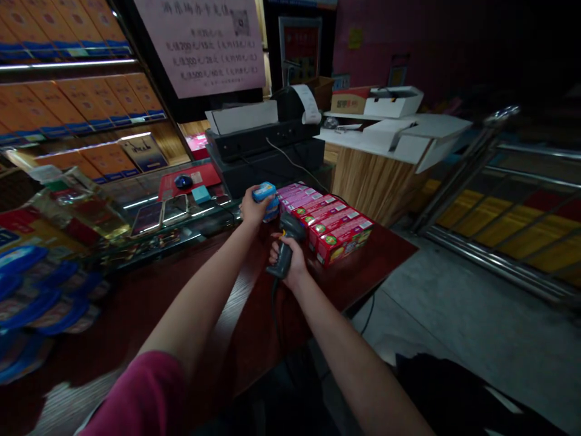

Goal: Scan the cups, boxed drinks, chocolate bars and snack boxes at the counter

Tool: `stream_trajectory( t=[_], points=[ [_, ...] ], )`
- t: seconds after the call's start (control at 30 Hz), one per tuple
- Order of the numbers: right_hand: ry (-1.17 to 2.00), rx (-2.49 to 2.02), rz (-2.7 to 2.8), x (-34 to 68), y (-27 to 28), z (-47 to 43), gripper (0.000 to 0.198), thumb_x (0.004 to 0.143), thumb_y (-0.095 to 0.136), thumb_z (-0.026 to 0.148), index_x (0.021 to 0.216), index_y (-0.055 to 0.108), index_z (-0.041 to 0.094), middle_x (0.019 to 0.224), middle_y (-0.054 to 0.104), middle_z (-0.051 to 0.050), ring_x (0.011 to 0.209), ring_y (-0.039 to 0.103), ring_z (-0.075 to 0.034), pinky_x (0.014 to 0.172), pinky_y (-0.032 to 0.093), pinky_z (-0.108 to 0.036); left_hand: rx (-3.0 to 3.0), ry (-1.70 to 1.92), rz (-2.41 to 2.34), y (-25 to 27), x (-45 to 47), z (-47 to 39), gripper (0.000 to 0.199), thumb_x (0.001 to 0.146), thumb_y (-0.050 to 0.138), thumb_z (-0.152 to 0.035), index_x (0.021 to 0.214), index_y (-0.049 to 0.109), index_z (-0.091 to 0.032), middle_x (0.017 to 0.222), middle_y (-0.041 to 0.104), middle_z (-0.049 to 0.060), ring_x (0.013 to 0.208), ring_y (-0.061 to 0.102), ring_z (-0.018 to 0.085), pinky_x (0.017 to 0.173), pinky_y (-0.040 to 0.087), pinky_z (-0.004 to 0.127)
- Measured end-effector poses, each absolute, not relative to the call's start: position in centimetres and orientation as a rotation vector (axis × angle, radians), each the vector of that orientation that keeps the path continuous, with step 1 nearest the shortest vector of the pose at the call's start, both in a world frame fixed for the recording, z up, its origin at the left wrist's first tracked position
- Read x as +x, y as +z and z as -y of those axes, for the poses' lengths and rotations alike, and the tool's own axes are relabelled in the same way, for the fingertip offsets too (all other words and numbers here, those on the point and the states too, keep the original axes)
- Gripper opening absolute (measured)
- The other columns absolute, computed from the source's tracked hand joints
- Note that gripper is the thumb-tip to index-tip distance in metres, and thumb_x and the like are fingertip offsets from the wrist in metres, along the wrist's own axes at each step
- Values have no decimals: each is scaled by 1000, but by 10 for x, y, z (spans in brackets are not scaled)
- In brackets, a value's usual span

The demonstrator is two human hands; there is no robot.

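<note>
My left hand (255, 209) is closed on a small blue packet (264, 192) with a yellow patch on top, at the left end of a row of boxes. More blue shows just under that packet, too small to make out. My right hand (293, 260) wraps round the handle of a dark grey barcode scanner (284, 251), whose head points toward the boxes. A black cord runs down from its handle. Beside the scanner, several red and pink boxes (336, 221) stand in a row on the dark red counter (245, 327).
Blue-lidded tubs (40, 290) are stacked at the left, near an oil bottle (97, 212). Two phones (149, 218) and a mouse (183, 181) lie on the glass case. Behind stand a black cash drawer (272, 157) and a printer with paper (307, 103). A metal railing (499, 200) is at the right.
</note>
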State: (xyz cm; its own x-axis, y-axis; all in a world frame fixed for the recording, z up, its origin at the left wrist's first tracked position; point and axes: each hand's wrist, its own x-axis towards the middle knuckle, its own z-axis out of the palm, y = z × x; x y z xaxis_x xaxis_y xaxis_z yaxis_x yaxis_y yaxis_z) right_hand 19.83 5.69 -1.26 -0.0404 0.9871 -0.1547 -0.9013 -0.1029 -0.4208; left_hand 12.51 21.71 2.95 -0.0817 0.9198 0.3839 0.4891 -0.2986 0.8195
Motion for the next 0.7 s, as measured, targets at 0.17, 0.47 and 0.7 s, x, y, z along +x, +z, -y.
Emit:
stream_trajectory(
  t=[0.17, 0.47, 0.7],
  points=[
    [1664, -501, 322, 202, -15, -54, 14, 82, 61, 28, 92, 65, 19, 54, 49, 7, 44, 41, -9, 41, 35, -18, 1751, 1641, -1346, 33, 107, -187, 42, 83, 78, -34, 122, 66, -22, 125, 71, 6, 118, 65, 26, 107, 49, 36],
    [1763, -616, 697, 190, -14, -41, 23, 79, 73, 36, 92, 68, 18, 59, 52, 6, 44, 43, -9, 39, 36, -19, 1832, 1269, -1164, 1, -72, -78, 52, 80, 79, -47, 123, 64, -22, 129, 70, 9, 117, 68, 28, 106, 53, 44],
    [1907, -592, 911, 162, -11, -26, 25, 81, 73, 37, 93, 71, 16, 63, 54, 4, 43, 42, -8, 36, 34, -18, 1804, 1078, -1289, -19, -200, -28, 56, 75, 84, -51, 120, 69, -19, 124, 74, 13, 115, 70, 31, 108, 52, 52]
  ],
)
